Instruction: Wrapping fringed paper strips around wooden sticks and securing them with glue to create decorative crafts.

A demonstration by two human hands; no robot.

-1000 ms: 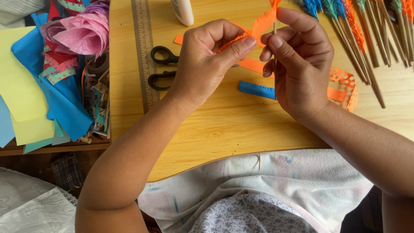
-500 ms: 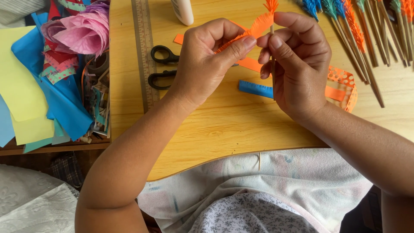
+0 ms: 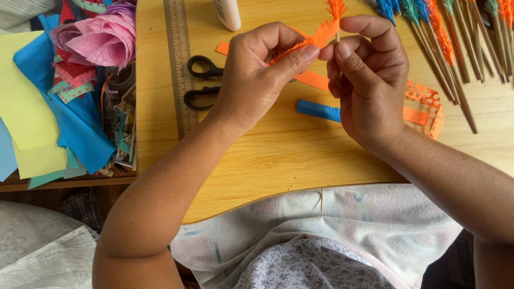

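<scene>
Orange fringed strip (image 3: 316, 38) between fingers (image 3: 300, 56)

Both forearms converge over the lap, with the left hand (image 3: 257, 75) and right hand (image 3: 369, 80) raised, fingertips pinched, thumbs nearly touching.

Both hands are up over the wooden board (image 3: 278, 160), left hand (image 3: 257, 75) pinching a fringed orange paper strip (image 3: 316, 38) against a thin stick (image 3: 338, 36) held by the right hand (image 3: 369, 80), black scissors (image 3: 201, 83) just left of them.
</scene>
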